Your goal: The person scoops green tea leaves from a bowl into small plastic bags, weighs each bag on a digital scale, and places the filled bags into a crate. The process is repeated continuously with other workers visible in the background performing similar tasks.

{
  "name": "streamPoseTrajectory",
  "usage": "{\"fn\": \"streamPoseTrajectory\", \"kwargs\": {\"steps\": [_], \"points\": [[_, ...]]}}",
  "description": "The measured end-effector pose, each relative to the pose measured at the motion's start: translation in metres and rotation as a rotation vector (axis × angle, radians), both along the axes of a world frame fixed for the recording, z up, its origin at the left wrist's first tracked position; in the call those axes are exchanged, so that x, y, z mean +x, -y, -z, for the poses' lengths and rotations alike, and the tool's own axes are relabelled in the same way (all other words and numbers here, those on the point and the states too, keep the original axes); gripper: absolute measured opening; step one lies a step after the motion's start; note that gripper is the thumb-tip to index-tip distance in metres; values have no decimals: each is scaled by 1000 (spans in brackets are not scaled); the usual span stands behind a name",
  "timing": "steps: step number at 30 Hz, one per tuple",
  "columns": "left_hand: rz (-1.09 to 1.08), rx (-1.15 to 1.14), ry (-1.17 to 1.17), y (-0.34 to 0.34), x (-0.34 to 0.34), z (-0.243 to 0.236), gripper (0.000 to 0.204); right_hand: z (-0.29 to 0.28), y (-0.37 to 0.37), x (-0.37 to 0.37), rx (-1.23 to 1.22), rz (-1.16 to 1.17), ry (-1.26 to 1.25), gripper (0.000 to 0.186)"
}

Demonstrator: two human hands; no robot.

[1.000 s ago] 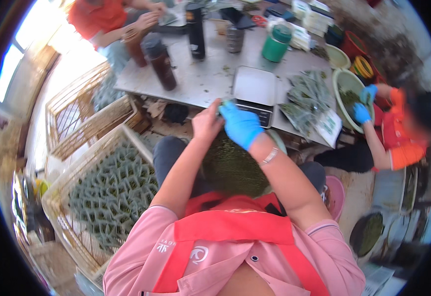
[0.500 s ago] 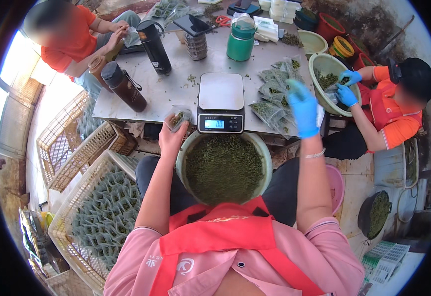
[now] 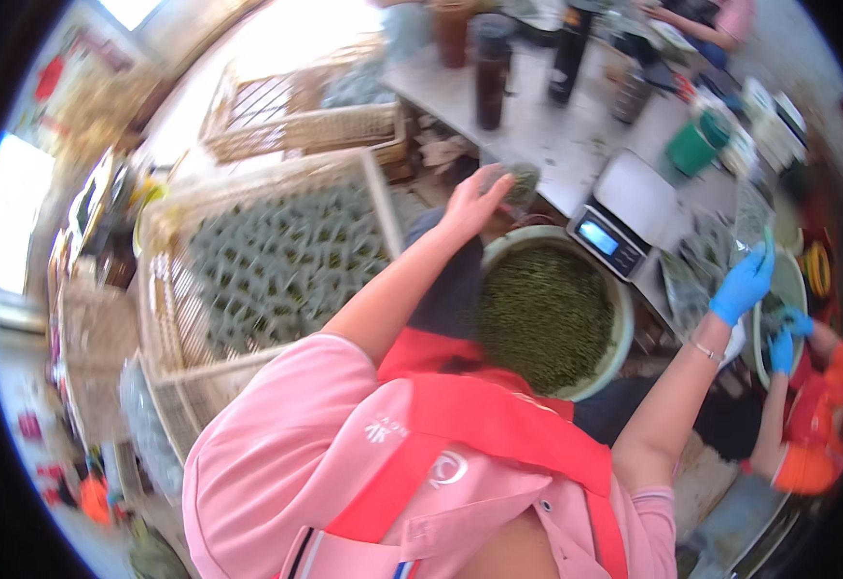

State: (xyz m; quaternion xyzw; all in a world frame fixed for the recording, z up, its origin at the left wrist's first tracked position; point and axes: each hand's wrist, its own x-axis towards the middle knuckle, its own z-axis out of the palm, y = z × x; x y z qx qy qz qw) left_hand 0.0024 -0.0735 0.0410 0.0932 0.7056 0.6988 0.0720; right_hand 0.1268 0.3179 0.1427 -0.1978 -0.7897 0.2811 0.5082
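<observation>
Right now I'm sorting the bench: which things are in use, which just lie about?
In use:
left hand with small pouch
right hand
basin of green leaves
scale

Lying about:
dark bottles
green cup
wicker basket

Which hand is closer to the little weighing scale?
The left hand. It is up by the table edge, just left of the scale, holding a small clump of green leaves. The blue-gloved right hand is farther off, to the scale's lower right.

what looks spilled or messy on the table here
Loose green bits lie scattered on the grey table between the dark bottles and the scale, outside the big bowl of green leaves. The left hand holds a small clump; nothing looks damaged.
</observation>
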Motion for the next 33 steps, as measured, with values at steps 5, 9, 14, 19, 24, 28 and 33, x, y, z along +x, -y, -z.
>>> {"fn": "streamPoseTrajectory", "kwargs": {"steps": [5, 9, 14, 19, 24, 28, 33], "points": [[-174, -63, -137, 103, 23, -51, 49, 102, 34, -45, 369, -188, 401, 35], [-624, -516, -179, 255, 71, -84, 39, 100, 68, -23, 374, -245, 502, 35], [-1114, -1173, -52, 426, 145, -98, 51, 98, 102, 19, -38, -430, 501, 33], [-1180, -1167, 243, 544, 202, -43, 61, 133, 149, 21, -195, -652, 579, 29], [-771, -1200, 520, 562, 219, 17, 61, 165, 180, 38, -125, -716, 787, 32], [-697, -1250, 559, 549, 219, 4, 60, 220, 168, 66, -81, -632, 1029, 34], [-826, -1452, 228, 450, 188, -52, 53, 229, 199, 96, 105, -448, 1312, 51]]}}
